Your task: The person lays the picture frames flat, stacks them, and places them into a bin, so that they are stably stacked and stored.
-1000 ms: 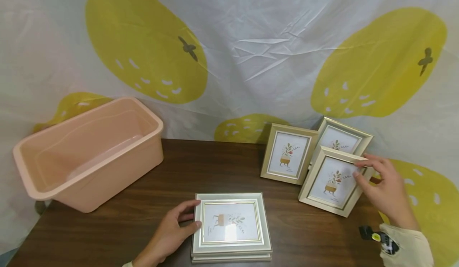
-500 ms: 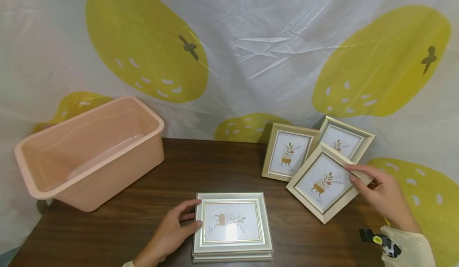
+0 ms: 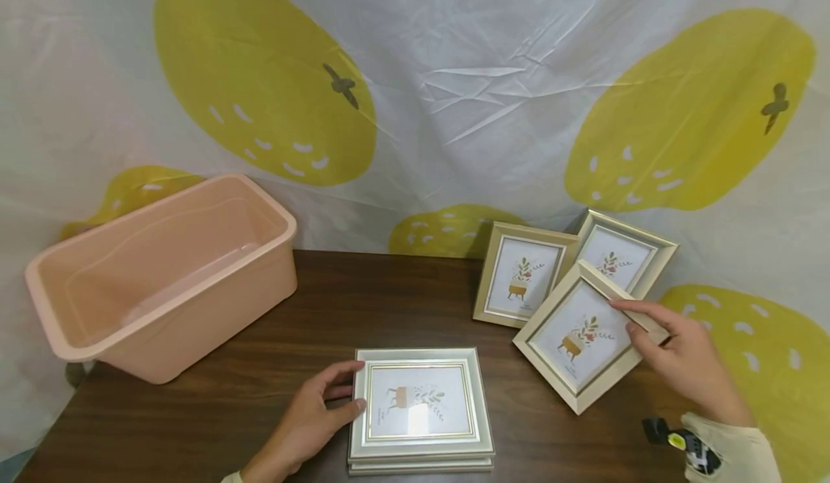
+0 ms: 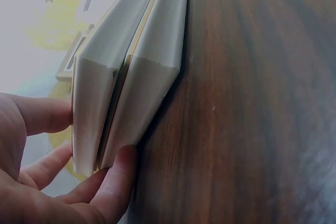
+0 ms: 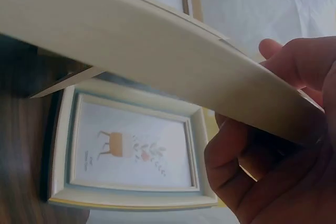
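Note:
My left hand [image 3: 308,422] holds the left edge of two stacked picture frames [image 3: 420,353], with fingers and thumb at their rims. The stack lies flat, its top frame pale silver with a plant print. In the left wrist view, fingertips [image 4: 122,163] touch the side of the lower frame. My right hand [image 3: 687,349] grips a cream picture frame [image 3: 547,346] by its right side, thumb in front and other fingers behind. That frame is tilted. Behind it, a gold-beige frame [image 3: 486,274] and a silver-gold frame [image 3: 661,263] stand upright against the cloth, the latter partly covered.
A pink plastic bin [image 3: 214,331] stands at the left of the dark wood table [image 3: 363,295]. A white cloth with yellow fruit shapes [image 3: 428,144] hangs along the back edge.
My right hand has drawn the cream frame leftward and toward me, tilting it clockwise away from the standing frames. The left hand stays at the stack.

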{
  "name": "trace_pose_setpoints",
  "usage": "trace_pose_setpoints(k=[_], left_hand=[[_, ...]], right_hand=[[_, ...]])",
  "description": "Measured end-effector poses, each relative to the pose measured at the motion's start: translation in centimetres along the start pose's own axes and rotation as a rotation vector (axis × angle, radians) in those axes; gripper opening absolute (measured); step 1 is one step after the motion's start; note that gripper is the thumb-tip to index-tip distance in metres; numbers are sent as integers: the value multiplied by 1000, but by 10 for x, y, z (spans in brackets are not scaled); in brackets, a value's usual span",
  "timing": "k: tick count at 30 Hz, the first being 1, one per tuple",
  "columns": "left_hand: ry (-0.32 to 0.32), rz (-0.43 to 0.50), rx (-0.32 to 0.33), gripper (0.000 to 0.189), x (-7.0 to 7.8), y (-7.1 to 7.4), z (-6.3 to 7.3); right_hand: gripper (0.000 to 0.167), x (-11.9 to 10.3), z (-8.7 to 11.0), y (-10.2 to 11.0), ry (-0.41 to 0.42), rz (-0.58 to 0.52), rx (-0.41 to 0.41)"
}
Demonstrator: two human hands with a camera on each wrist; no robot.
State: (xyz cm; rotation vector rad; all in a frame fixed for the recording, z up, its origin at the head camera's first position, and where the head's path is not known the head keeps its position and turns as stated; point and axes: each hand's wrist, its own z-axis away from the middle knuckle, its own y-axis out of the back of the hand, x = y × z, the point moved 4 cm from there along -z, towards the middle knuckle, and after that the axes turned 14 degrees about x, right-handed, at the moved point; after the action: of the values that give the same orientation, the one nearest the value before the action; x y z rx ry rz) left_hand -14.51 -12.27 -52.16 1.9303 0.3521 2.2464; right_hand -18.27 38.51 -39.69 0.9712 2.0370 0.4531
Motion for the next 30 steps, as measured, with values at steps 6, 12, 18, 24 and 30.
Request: trace_pose_setpoints(k=[6,12,18,24,30], left_hand=[[-5,6,9,51,-1,0,0],[-16,13,22,51,1,0,0],[-22,-5,41,50,2,0,0],[-36,-23,96,47,7,4,0],[-106,-21,149,43,19,6,-3]], right_hand=[[40,-8,1,2,-21,-69,41],[39,-21,1,4,-34,-124,29],[39,-32,2,-1,-47,-184,20],[38,-45,1,-7,-51,-286,20],[36,-54,1,-17,-77,-396,16]])
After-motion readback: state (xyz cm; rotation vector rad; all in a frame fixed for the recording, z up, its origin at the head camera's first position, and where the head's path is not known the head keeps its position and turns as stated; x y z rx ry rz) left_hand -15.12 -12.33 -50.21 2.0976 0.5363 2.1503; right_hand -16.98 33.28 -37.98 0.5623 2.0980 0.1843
